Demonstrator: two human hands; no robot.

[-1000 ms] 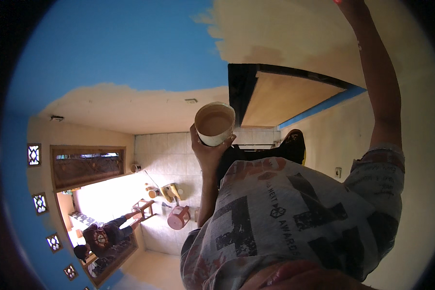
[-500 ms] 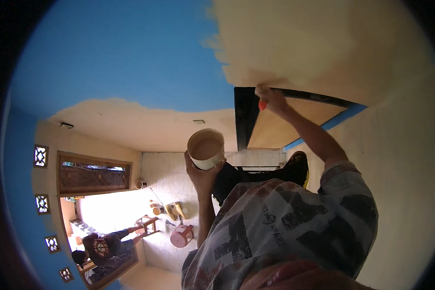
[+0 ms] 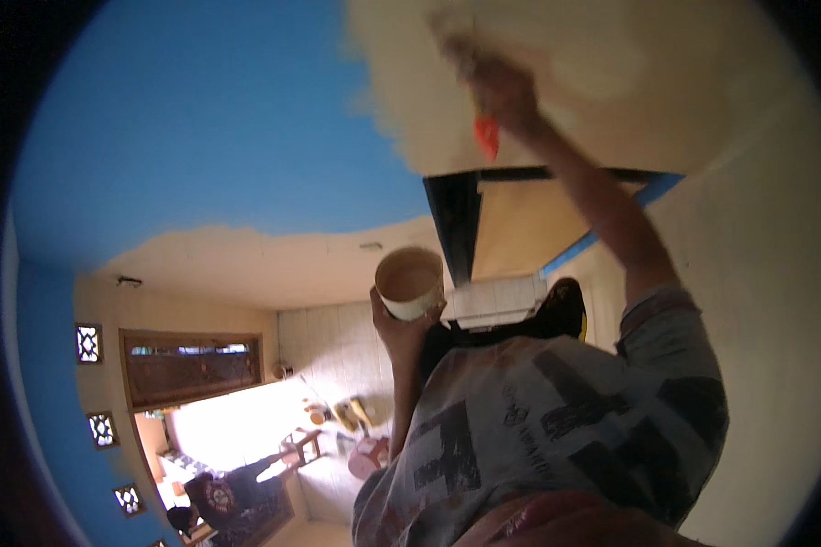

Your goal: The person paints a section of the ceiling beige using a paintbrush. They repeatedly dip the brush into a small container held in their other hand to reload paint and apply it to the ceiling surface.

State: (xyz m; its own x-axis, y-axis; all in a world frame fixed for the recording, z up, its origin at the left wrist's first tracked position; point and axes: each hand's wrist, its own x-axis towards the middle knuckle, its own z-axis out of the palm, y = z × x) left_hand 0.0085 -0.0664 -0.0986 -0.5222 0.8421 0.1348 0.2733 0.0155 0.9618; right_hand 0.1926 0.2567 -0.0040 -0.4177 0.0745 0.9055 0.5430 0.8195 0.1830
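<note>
My left hand (image 3: 405,325) is wrapped round a white paint tub (image 3: 410,284) holding pale beige paint, held upright before my body. Raised to the upper right, my right hand (image 3: 509,89) grips a paintbrush by its orange-red handle (image 3: 486,135). The brush head, smeared by motion, is at or close to the beige part of the wall (image 3: 611,82); whether it touches I cannot tell. To its left the wall is blue (image 3: 219,118), with a ragged border between the two colours.
A dark-framed door or opening (image 3: 453,223) stands below my right arm. On the tiled floor are a pinkish stool (image 3: 368,456), a wooden stool (image 3: 303,445) and yellow items (image 3: 347,415). Another person (image 3: 233,497) is by the bright doorway at lower left.
My right hand has moved the brush from the top edge of the dark frame up onto the beige wall. My view has shifted; the tub stays in my left hand.
</note>
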